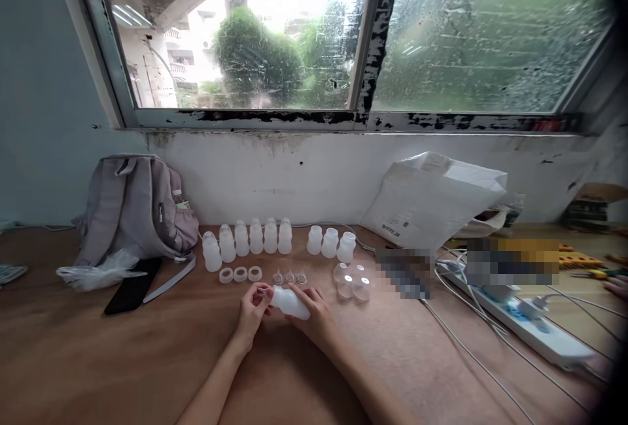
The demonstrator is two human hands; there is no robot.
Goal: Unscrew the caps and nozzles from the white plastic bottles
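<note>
A frosted white baby bottle point(293, 305) lies tilted between my hands above the table. My right hand point(316, 312) is closed round its body. At its neck end, my left hand point(254, 307) pinches with thumb and fingers; whether a small part sits in that pinch is hard to make out. Just beyond my hands lie three white screw rings point(240, 274) and three clear teats point(289, 276). Several clear dome caps point(345, 287) rest to the right. Behind stand several capped bottles point(256, 237) in a row and three open bottles point(330, 242).
A grey backpack point(130, 209), a plastic bag point(105, 271) and a black flat object point(132, 289) are at left. A white package point(436, 199) leans on the wall. At right are a power strip point(534, 323), cables and another person's hand point(619, 286).
</note>
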